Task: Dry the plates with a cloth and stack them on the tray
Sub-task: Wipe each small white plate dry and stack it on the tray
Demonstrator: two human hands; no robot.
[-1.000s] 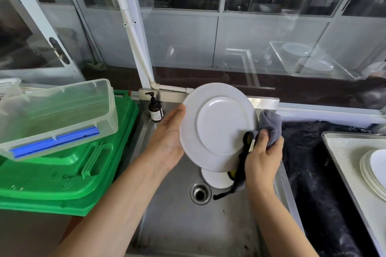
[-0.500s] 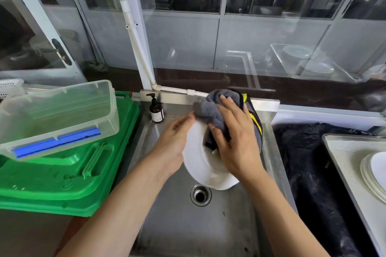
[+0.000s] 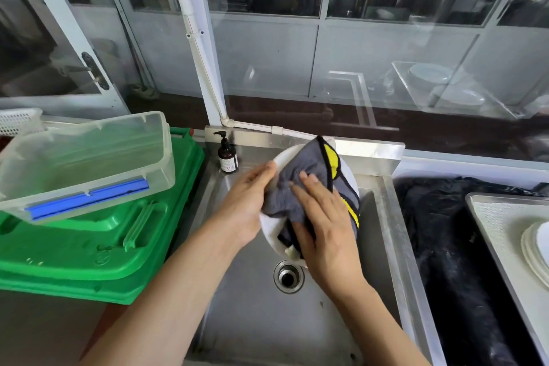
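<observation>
A: Plate (image 3: 274, 239) was held over sink (image 3: 383, 217) by left hand (image 3: 246, 205), gripping its rim. What changed?
B: Right hand (image 3: 323, 217), fingers flat, had moved cloth (image 3: 300, 184) from edge onto face. Wiping, so tray (image 3: 490, 217) w/ stacked plates (image 3: 534, 249) came later.

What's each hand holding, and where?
Left hand grips the plate by its left rim. Right hand presses the cloth flat against the plate's face.
</observation>
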